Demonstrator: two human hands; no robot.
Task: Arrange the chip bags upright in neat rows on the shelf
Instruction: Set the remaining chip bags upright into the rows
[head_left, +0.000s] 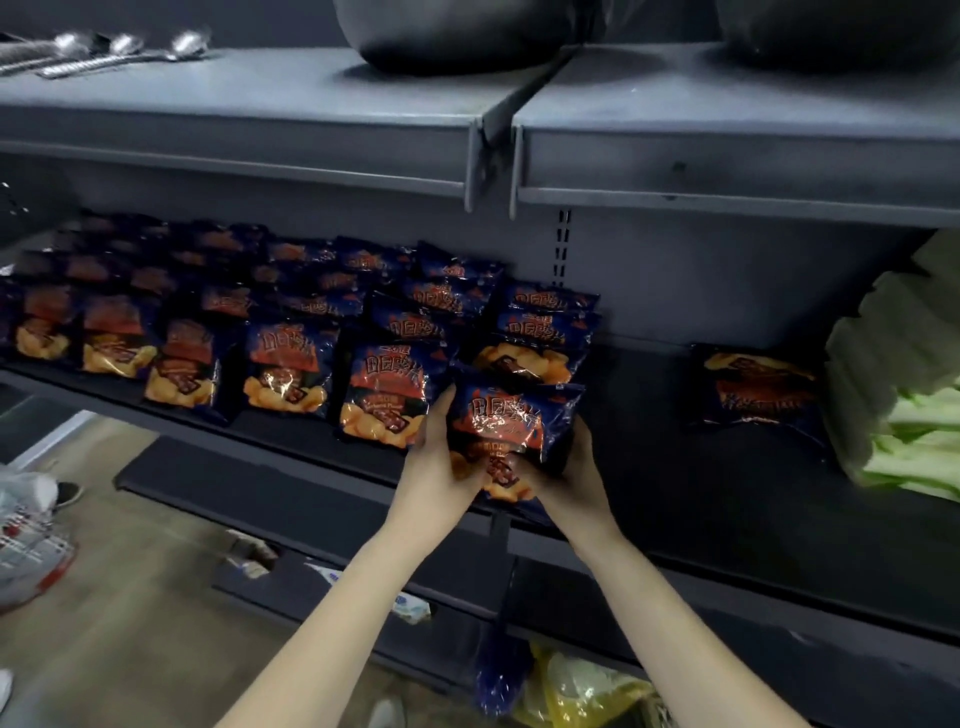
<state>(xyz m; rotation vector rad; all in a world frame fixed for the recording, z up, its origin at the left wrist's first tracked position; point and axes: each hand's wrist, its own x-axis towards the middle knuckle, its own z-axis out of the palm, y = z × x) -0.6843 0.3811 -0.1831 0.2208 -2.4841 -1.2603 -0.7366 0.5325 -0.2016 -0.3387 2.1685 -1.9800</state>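
Note:
A dark blue chip bag (511, 421) with red and orange print stands at the front edge of the dark shelf (649, 467). My left hand (441, 457) grips its left side and my right hand (566, 467) grips its right side, thumbs on the bag's lower front. To its left, several matching chip bags (280, 364) stand in rows running back into the shelf. Directly behind it stand more bags (540, 332) of the same column. One loose chip bag (758, 389) lies flat further right on the shelf.
Green leafy vegetables in wrap (904, 395) fill the shelf's right end. An upper shelf (311, 119) overhangs, carrying metal ladles (114, 52) and black pots (457, 36). Lower shelves hold a yellow package (576, 691). A shopping trolley (31, 545) stands on the floor at left.

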